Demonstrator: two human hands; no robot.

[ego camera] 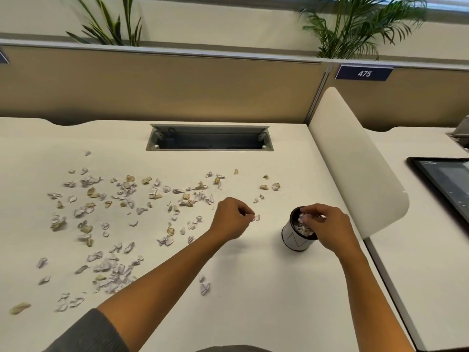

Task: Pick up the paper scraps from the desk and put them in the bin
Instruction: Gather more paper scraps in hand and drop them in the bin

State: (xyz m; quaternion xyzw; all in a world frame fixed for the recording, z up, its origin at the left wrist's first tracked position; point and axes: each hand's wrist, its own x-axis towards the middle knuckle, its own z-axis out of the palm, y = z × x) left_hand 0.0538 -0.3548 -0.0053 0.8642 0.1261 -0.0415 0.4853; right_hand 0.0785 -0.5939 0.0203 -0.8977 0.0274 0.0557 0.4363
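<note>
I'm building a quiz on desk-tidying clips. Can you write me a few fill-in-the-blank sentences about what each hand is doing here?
1. The right hand is over the mouth of the small ____, dropping in paper.
2. The left hand pinches one paper scrap between its ____.
3. Most loose scraps lie on the desk to the ____ of the bin.
4. The blue sign on the partition reads ____.

Missing words: bin; fingertips; left; 475
</note>
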